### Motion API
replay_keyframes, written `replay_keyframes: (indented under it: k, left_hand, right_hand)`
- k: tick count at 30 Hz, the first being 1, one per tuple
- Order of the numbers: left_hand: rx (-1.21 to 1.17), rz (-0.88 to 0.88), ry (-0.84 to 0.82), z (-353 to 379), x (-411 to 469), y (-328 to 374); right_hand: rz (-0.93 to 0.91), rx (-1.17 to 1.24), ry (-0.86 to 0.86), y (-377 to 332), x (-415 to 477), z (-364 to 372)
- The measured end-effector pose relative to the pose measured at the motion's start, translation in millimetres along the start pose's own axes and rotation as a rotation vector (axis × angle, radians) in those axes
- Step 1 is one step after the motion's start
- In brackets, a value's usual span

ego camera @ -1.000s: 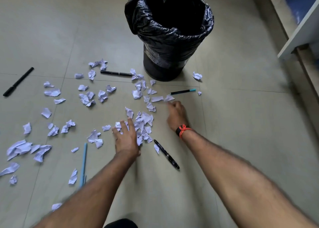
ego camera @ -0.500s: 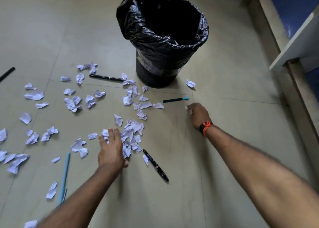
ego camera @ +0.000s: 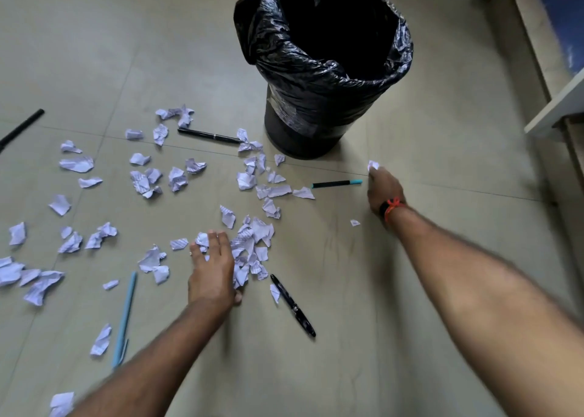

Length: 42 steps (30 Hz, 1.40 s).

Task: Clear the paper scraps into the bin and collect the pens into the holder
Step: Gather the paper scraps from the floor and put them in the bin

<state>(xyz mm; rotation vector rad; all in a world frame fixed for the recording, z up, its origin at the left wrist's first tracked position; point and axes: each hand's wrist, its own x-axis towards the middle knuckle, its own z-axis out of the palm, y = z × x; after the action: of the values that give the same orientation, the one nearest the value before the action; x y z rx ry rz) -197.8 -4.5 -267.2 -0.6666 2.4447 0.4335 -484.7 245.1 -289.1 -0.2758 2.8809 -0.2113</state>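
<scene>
Right hand (ego camera: 384,189) has left the central heap of crumpled white lined-paper scraps (ego camera: 252,236) and swung out to the right over the last sec. Its fingertips now reach a lone crumpled white scrap (ego camera: 373,165) on the beige tiled floor (ego camera: 347,369), just right of the black bin lined w/ a black plastic bag (ego camera: 316,107). Grip: seen from the back, fingers point at the scrap & touch it, but can't tell if it's pinched yet. A tiny white paper chip (ego camera: 355,222) lies nr the wrist, not picked up.

Left hand (ego camera: 213,268) has barely shifted. Its grip is spread, palm down, fingers flat on the near-left edge of the heap, holding nothing.

Meaning: prob. the stray is being fetched first, w/ the heap parked under the left hand meanwhile. Bin interior is too dark to tell if anything's in it. Most scraps are still scattered leftward across the floor.

Pens are untouched, all on the floor:
- black pen w/ teal cap (ego camera: 336,183), just left of the right hand
- glossy black pen (ego camera: 292,304), beside the heap
- pale blue pen (ego camera: 124,318), further left
- slim black pen (ego camera: 208,136), nr the bin base
- black marker (ego camera: 20,129), at the far-left edge

No holder in view. Task looks early on.
</scene>
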Motion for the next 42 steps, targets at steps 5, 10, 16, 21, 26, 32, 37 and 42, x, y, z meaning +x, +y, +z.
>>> replay_keyframes:
  k: [5,10,16,21,26,32,37,42]
  left_hand:
    - [0.025,0.000,0.006,-4.2,-2.4,4.7]
    - [0.004,0.008,-0.005,-4.0,-3.2,0.1]
    - [0.032,0.075,0.001,-14.7,-5.4,-6.1]
    - [-0.081,0.116,0.137,-18.9,9.2,-23.0]
    - [-0.195,0.054,0.211,-35.4,14.7,-24.4]
    - [-0.199,0.068,0.305,-50.6,17.9,-36.4]
    - [-0.185,0.173,0.339,-43.2,45.9,-48.7]
    - [-0.073,0.187,0.215,-48.7,73.7,-55.2]
  right_hand:
    - [0.313,0.311,0.164,-43.9,-85.0,36.6]
    - [0.230,0.566,0.256,-137.8,-138.1,63.9]
    - [0.135,0.579,0.211,-179.6,-135.7,47.9]
    - [0.064,0.211,-0.003,-169.3,-104.2,40.3]
    - [-0.191,0.226,-0.035,-200.9,-111.0,42.4]
    - [-0.295,0.027,0.017,-224.6,-46.5,25.1]
    - [-0.368,-0.098,-0.096,-229.1,-58.0,35.1]
    - [-0.409,-0.011,0.053,-240.7,-31.8,22.4]
